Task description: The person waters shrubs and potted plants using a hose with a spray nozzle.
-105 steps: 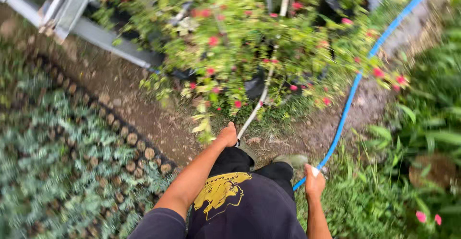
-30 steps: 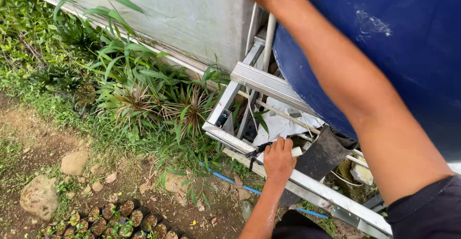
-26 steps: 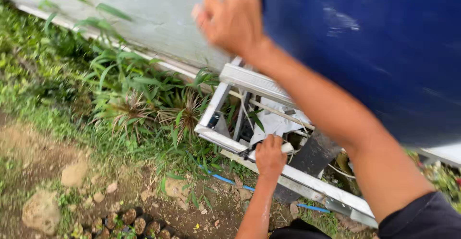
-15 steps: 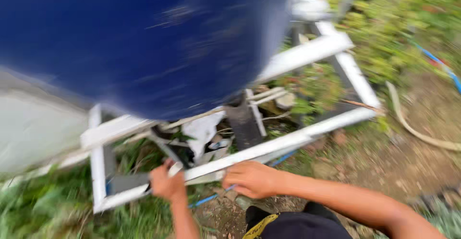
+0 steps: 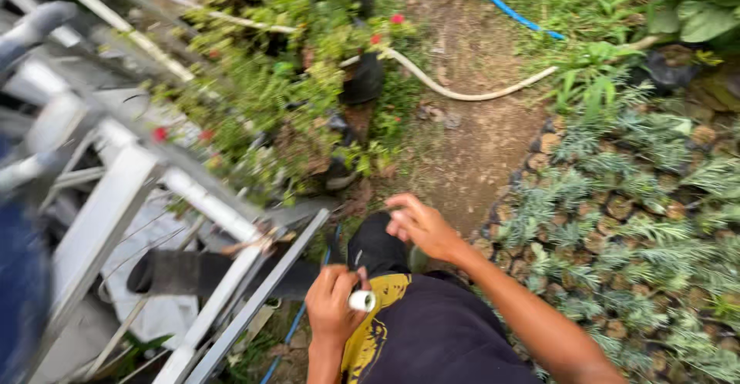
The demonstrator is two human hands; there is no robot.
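My left hand (image 5: 333, 304) is closed around a small white cylinder (image 5: 361, 301), a short pipe-like piece, held just above my dark shirt with a yellow print (image 5: 416, 338). My right hand (image 5: 420, 226) hovers a little higher and to the right, fingers loosely spread, holding nothing. A white metal frame (image 5: 193, 199) slants down the left side, close beside my left hand. Under it lies a black pipe piece (image 5: 185, 272). The view is motion-blurred on the left.
A beige hose (image 5: 462, 91) and a blue hose (image 5: 501, 6) cross the bare dirt path at the top. Rows of small potted seedlings (image 5: 632, 222) fill the right. Bushes with red flowers (image 5: 293, 68) stand upper centre. A blue tank edge (image 5: 23, 291) shows at far left.
The view has swung from the blue tank and frame toward the path and seedlings. My left hand has come off the frame and now holds the white cylinder near my chest; my right hand has lowered.
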